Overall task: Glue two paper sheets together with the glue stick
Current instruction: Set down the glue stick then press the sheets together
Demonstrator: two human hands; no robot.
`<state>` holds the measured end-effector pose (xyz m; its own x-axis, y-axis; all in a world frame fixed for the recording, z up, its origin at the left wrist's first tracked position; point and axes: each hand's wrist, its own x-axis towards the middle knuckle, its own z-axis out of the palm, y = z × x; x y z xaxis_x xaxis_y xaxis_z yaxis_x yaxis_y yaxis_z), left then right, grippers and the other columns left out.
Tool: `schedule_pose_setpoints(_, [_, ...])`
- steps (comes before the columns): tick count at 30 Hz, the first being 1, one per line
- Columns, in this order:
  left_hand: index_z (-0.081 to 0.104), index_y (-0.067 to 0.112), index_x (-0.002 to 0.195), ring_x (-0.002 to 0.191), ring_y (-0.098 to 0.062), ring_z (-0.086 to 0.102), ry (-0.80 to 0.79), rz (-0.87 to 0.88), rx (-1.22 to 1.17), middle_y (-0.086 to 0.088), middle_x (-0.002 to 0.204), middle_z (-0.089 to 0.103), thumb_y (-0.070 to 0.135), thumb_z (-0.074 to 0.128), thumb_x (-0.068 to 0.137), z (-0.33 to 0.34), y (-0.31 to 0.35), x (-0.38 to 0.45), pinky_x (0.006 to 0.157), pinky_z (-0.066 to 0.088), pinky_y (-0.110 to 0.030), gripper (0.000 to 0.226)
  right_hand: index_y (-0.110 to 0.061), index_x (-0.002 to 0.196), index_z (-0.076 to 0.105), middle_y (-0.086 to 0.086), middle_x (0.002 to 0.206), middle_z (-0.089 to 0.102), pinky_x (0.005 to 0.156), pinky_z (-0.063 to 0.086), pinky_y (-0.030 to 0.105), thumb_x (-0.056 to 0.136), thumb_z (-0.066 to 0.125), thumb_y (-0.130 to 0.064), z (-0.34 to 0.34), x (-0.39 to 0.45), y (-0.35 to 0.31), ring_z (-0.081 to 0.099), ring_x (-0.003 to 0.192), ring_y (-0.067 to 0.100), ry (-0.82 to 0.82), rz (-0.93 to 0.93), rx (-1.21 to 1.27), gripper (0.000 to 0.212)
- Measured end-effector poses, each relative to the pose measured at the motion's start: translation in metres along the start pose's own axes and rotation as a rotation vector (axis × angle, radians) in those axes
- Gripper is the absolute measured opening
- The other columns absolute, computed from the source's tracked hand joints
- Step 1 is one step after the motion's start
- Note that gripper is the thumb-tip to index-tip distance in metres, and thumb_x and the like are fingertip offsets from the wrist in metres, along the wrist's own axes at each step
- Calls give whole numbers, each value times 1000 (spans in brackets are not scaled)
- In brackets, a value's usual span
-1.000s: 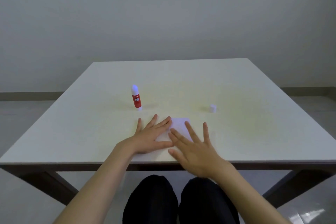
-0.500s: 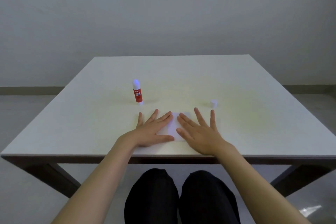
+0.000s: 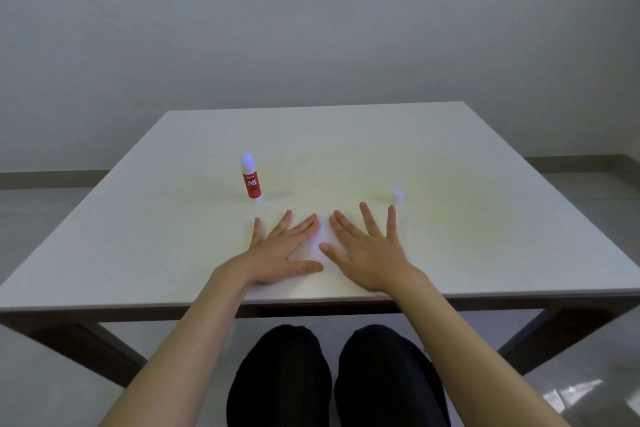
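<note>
1. Hands lie flat on the white counter (image 3: 450, 156), near its front edge.
2. The left hand (image 3: 277, 251) is spread wide open, palm down, fingers pointing away from the person and a bit to the right. It grips nothing; it presses on the paper.
3. The right hand (image 3: 367, 250) is spread wide open too, palm down, fingers fanned out and pointing away. It grips nothing and presses down the same way.
4. White paper sheets (image 3: 320, 239) lie flat under and between both hands. Only a small strip shows in the gap between them. I cannot tell which way the long side runs, because the hands cover most of it.
5. The glue stick (image 3: 250, 178) stands upright on the counter, behind the left hand and apart from it. Its long side runs straight up and down. The rounded white tip points up, and the red label is in the middle.
6. A small white cap (image 3: 398, 196) sits on the counter just behind the right hand's fingertips, well apart from the glue stick.
</note>
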<state>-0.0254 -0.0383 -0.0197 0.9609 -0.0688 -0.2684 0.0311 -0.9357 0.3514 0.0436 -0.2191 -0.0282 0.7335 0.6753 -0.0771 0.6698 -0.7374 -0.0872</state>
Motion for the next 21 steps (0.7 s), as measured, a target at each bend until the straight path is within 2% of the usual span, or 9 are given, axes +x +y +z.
schedule_pose_setpoints(5, [-6, 35, 149, 143, -10, -23, 2, 6, -24, 23, 157, -10, 60, 42, 87, 0, 0, 1, 110, -24, -53, 82, -33, 150, -4, -21, 155, -12, 96, -42, 46, 76, -12, -75, 21, -39, -14, -24, 144, 18, 84, -203, 24, 85])
schedule_pose_setpoints(7, [-6, 34, 149, 144, -11, -23, 5, 2, -18, 23, 156, -11, 60, 42, 87, -1, -1, 1, 110, -24, -53, 82, -36, 150, -6, -24, 155, -13, 101, -36, 50, 80, -8, -72, 16, -37, -2, -23, 145, 18, 67, -126, 28, 78])
schedule_pose_setpoints(10, [-5, 34, 149, 144, -12, -22, 13, -6, 3, 23, 156, -11, 59, 42, 88, 1, -1, 1, 110, -24, -54, 81, -32, 150, -9, -18, 158, -12, 108, -24, 56, 90, 4, -63, 3, -28, 10, -22, 145, 21, -10, 30, 28, 68])
schedule_pose_setpoints(13, [-4, 34, 149, 144, -11, -22, 21, 0, -18, 24, 156, -10, 60, 44, 87, 2, -1, 1, 110, -24, -53, 83, -25, 151, -8, -11, 160, -13, 105, -29, 53, 85, 0, -69, 8, -37, -6, -23, 145, 21, 43, -46, -1, 80])
schedule_pose_setpoints(16, [-3, 35, 149, 144, -10, -22, 28, 0, -40, 25, 156, -8, 63, 44, 85, 3, -3, 1, 110, -25, -52, 85, -27, 150, -7, -14, 159, -12, 101, -38, 44, 75, -9, -78, 24, -58, -21, -26, 143, 15, 78, -192, 43, 91])
schedule_pose_setpoints(18, [-3, 35, 149, 143, -9, -22, 20, -1, -38, 25, 156, -9, 62, 45, 85, 2, -3, 2, 110, -25, -52, 84, -33, 150, -8, -20, 157, -13, 104, -34, 47, 74, -12, -78, 22, -55, -13, -25, 144, 15, 70, -159, 54, 88])
schedule_pose_setpoints(21, [-3, 35, 149, 144, -10, -22, 22, -1, -35, 25, 156, -9, 61, 44, 86, 2, -4, 2, 110, -25, -52, 83, -31, 150, -9, -18, 158, -13, 109, -24, 54, 84, -1, -69, 6, -38, 6, -23, 145, 19, 4, 7, 35, 76])
